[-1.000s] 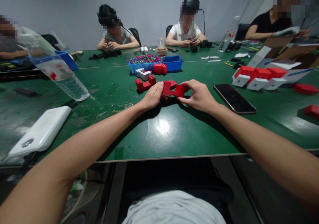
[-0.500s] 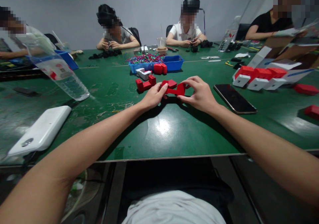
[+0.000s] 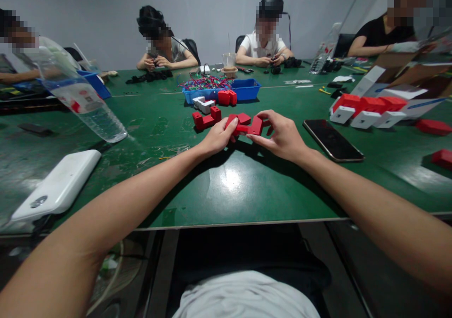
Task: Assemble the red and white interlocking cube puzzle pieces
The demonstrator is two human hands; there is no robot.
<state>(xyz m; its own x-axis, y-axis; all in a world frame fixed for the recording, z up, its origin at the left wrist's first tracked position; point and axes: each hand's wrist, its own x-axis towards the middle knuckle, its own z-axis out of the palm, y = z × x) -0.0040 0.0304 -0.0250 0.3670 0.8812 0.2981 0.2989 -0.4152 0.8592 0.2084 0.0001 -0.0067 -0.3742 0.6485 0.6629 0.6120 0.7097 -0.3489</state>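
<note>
Both my hands meet over the middle of the green table. My left hand pinches the left end of a red block piece, thumb and fingers closed on it. My right hand grips the same piece at its right end, fingers curled over the top. Just beyond it lies another red block piece, and past that a white block piece and a red cube.
A black phone lies right of my hands, a white power bank at the left. A tilted water bottle, a blue bin of coloured wires and red-and-white boxes stand around. Several people sit at the far side.
My hands have turned the red piece slightly between them and brought it a little lower; my right hand's fingers have shifted on its right end.
</note>
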